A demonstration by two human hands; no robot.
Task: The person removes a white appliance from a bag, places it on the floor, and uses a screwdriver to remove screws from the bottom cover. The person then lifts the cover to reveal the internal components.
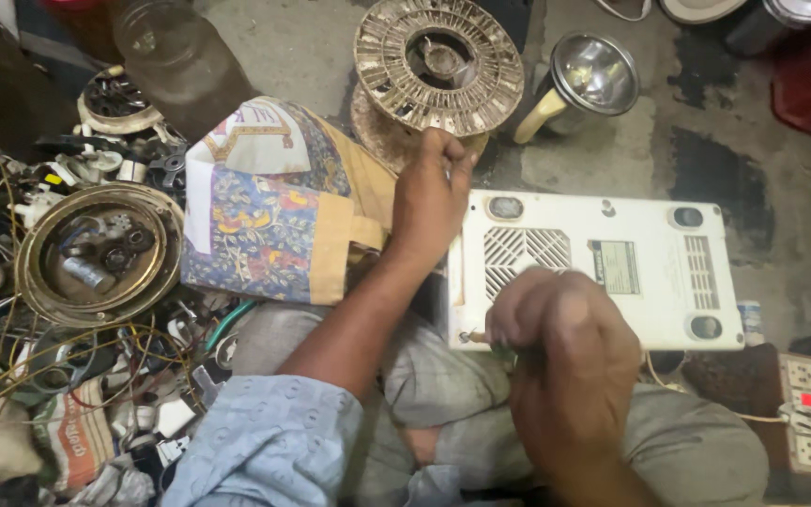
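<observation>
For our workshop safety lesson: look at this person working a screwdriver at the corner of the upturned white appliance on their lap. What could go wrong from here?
1. The white appliance rests on the lap, steadied only by the left hand at its edge; it may tilt or slide.
2. The screwdriver tip in the right hand could slip off the corner towards the leg.
3. A loosened screw might vanish into the wire and parts clutter alongside.
</observation>
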